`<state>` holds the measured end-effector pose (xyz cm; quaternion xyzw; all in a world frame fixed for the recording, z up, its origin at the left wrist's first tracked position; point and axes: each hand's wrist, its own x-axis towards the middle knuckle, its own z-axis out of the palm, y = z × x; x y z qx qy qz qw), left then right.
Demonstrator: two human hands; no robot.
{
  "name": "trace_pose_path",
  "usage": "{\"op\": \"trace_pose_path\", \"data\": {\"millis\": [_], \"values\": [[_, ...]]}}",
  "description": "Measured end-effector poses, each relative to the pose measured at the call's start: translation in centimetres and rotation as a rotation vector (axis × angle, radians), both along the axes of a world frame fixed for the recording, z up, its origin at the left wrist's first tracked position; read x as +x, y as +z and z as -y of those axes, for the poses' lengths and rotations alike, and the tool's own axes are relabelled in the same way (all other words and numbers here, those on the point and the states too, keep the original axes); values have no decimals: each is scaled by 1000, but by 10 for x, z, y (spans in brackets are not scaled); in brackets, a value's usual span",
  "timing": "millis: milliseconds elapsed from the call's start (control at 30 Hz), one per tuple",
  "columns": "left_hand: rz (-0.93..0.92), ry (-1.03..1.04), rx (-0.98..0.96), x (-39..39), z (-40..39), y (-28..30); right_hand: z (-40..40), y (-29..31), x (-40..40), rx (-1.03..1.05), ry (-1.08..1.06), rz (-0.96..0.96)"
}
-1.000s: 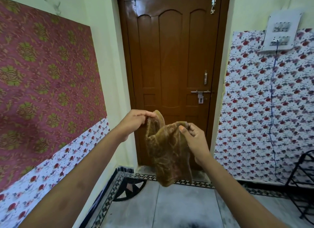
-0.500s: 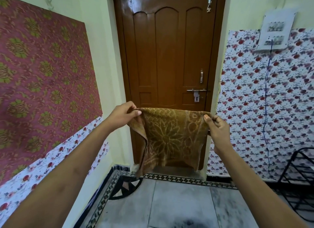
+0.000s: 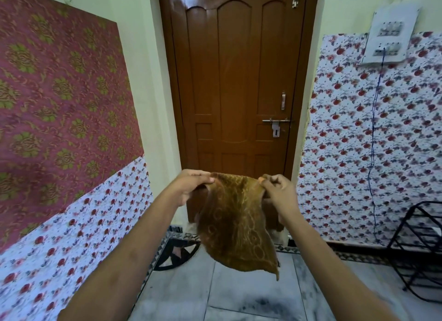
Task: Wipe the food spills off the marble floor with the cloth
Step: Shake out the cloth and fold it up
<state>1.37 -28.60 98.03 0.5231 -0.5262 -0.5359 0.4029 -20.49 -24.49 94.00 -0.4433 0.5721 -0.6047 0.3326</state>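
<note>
A golden-brown patterned cloth (image 3: 235, 222) hangs in the air in front of me, folded and drooping to a point at the lower right. My left hand (image 3: 191, 188) pinches its top left edge. My right hand (image 3: 277, 191) pinches the top right edge, close beside the left. Below lies the grey marble floor (image 3: 239, 294), with a dark smudge near the bottom edge of the view. No food spill is plainly visible.
A shut brown wooden door (image 3: 235, 86) stands straight ahead. Floral-papered walls flank me on both sides. A black wire rack (image 3: 421, 246) stands at the right. A patterned tile border (image 3: 177, 249) runs along the wall base.
The cloth was spread wide between my hands half a second ago; now my hands have come together and dropped lower, and the cloth hangs folded.
</note>
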Motion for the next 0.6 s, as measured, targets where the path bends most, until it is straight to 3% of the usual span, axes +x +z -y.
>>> {"op": "trace_pose_path", "data": {"millis": [133,400,600], "values": [[95,-132,-30,-27,-13,-9,-10,-9,28,-4,147,38],[112,-50,-204,-45,-27,-13,-26,-13,39,-60,168,-32],[180,-177,-221,-46,-38,-11,-33,-17,36,-122,179,33]]}}
